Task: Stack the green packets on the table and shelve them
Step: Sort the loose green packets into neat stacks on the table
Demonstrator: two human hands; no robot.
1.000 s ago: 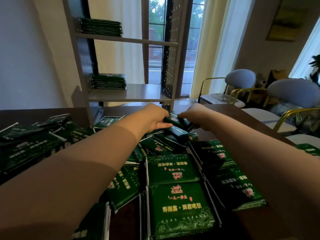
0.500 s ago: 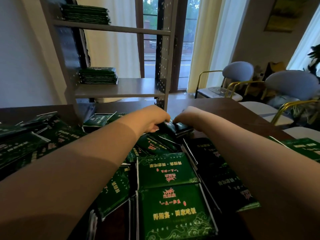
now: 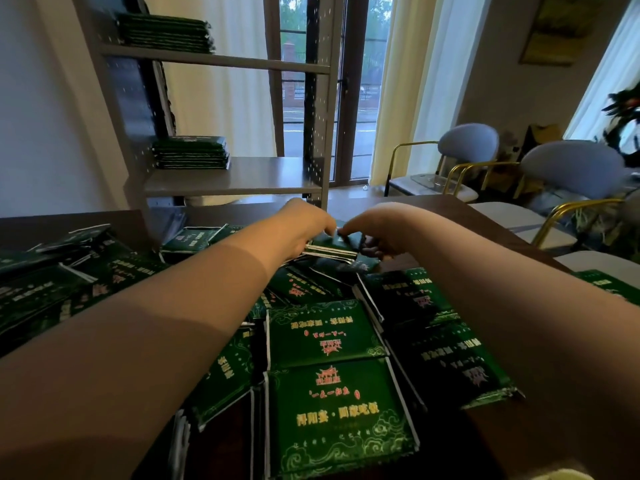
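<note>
From the head view, your left hand (image 3: 301, 232) and right hand (image 3: 375, 230) reach out to the far side of the surface (image 3: 460, 211), both closed on a small stack of green packets (image 3: 330, 249), one hand at each end. Loose packets (image 3: 329, 403) lie scattered and overlapping across the surface between and beside your forearms. Beyond, the shelf unit (image 3: 235, 178) carries one neat pile (image 3: 190, 152) on its lower board and another pile (image 3: 164, 32) on the upper board.
</note>
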